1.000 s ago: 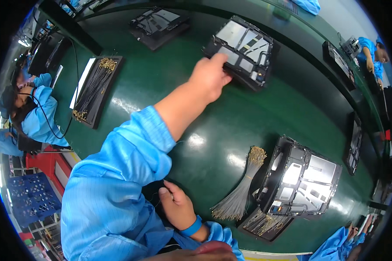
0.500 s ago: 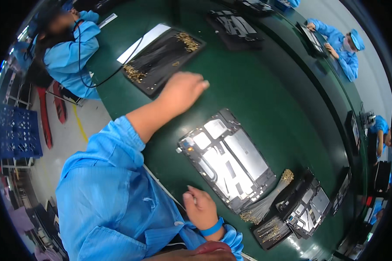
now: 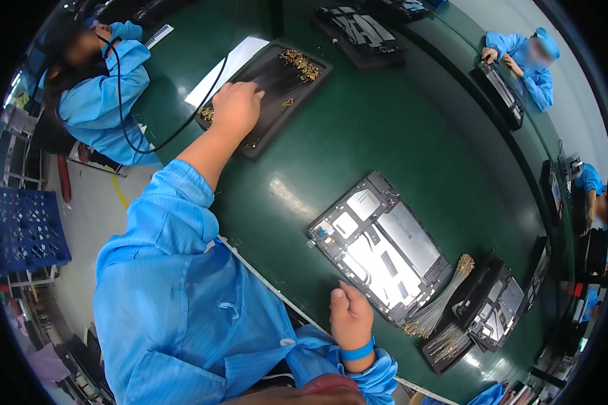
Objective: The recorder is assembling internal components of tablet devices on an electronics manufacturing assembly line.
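My left hand (image 3: pixel 236 108) reaches over a dark tray (image 3: pixel 271 138) at the upper left, its fingers curled down among thin dark cables. Gold-coloured connector ends (image 3: pixel 298 65) cluster at both ends of these cables. What the fingers pinch, if anything, is hidden. My right hand (image 3: pixel 351 316), with a blue band at the wrist, is closed in a loose fist near the table's front edge; I see nothing in it. Just beyond it lies an opened tablet-like device (image 3: pixel 385 246), its silver and black inside facing up. Beside that device lies a bundle of thin cables (image 3: pixel 442 297) with gold ends.
A second opened device (image 3: pixel 494 307) sits over a dark tray of cables (image 3: pixel 447 347) on the right of the green table (image 3: pixel 304 135). White paper (image 3: pixel 226 71) lies under the far tray. A black cable (image 3: pixel 120 88) hangs near a co-worker (image 3: pixel 105 94) at left.
My left hand has moved left and away from me, from beside the far tray to over its cables. The view has shifted, so the device and my right hand appear farther right.
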Demonstrator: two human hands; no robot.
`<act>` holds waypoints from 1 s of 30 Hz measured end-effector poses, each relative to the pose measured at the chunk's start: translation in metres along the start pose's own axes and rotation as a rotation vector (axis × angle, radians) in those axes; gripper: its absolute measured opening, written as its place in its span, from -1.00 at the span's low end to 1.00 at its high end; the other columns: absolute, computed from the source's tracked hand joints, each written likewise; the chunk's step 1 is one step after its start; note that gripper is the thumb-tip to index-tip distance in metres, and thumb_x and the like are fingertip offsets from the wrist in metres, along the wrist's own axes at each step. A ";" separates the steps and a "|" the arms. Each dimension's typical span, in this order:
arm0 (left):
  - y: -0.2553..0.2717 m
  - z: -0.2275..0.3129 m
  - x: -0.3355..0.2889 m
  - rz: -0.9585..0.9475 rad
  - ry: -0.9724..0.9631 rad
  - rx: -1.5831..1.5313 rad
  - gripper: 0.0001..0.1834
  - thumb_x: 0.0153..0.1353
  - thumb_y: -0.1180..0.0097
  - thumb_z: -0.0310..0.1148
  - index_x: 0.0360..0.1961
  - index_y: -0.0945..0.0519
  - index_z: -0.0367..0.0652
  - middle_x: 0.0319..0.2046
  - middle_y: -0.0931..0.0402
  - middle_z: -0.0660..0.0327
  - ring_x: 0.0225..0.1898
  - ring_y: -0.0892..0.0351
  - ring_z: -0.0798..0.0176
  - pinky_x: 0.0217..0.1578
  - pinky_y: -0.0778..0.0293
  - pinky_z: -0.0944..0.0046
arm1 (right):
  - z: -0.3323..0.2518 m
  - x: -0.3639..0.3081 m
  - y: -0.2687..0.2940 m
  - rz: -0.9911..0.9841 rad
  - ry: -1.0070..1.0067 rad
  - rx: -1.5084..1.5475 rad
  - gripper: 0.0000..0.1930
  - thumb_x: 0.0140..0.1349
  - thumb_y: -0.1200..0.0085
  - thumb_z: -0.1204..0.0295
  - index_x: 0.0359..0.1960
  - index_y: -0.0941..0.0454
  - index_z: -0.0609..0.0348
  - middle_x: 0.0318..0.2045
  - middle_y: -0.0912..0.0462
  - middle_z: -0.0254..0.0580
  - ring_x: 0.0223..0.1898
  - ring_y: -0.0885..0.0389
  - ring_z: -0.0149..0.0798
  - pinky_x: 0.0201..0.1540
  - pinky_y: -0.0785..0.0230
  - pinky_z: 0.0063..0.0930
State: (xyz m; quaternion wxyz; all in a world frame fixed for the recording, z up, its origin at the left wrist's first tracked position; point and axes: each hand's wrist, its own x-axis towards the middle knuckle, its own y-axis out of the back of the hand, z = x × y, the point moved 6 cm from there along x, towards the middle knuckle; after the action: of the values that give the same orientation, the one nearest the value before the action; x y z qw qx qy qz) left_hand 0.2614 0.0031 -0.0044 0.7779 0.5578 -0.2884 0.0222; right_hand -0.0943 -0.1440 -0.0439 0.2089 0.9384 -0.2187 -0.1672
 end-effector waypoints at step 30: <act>0.100 0.089 -0.078 -0.045 -0.498 -0.601 -0.92 -0.03 -0.01 -0.51 -0.47 -0.44 -0.29 -0.52 -0.43 0.04 -0.45 -0.41 -0.01 -0.40 -0.34 0.19 | -0.037 0.038 0.015 -0.025 -0.318 0.633 -0.54 0.10 0.09 0.21 -0.06 -0.29 0.31 -0.40 -0.47 -0.27 -0.55 -0.36 -0.48 -0.54 -0.24 -0.68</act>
State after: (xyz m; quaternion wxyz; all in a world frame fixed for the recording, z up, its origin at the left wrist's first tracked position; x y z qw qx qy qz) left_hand 0.1232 -0.0157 0.0630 0.8130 0.2998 -0.4497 -0.2164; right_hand -0.0524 -0.1624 -0.0141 -0.1310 0.9214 -0.2779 -0.2379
